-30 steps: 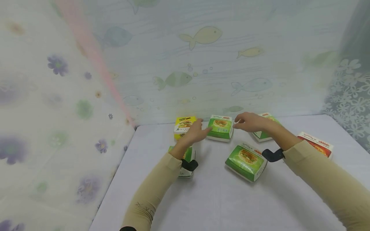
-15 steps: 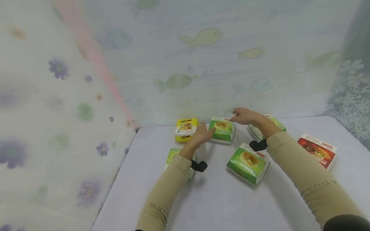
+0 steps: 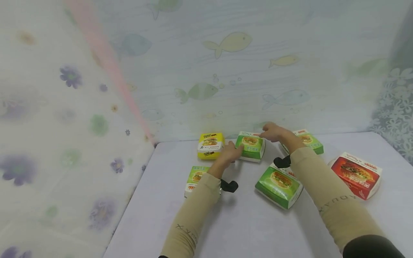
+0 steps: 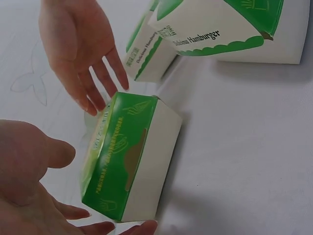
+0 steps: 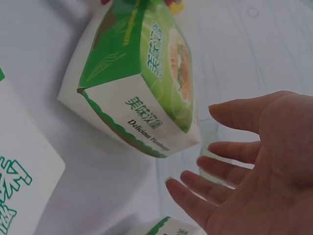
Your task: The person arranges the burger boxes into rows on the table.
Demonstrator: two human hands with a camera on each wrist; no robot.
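In the head view a green-and-white hamburger box (image 3: 251,146) stands near the back of the table, between the two hands. Beside its left end is the left hand (image 3: 231,152), thumb over the near left part of the box. The left wrist view has this hand's fingertips right at the lower edge of the hamburger box (image 4: 132,156), palm turned toward it. At the box's other end the right hand (image 3: 273,132) has its fingers loosely extended. From the right wrist, the right hand (image 5: 264,161) shows a gap between its fingertips and the box's printed end.
A yellow burger box (image 3: 211,146) stands left of the hands. Other green boxes lie at front left (image 3: 196,177), front right (image 3: 280,186) and back right (image 3: 311,140). Farther right is a red box (image 3: 356,175). A fish-patterned curtain (image 3: 193,71) hangs behind the table.
The left hand has moved right, away from the yellow box and closer to the middle green box. The right forearm has swung left, uncovering the red box. The view has shifted slightly.
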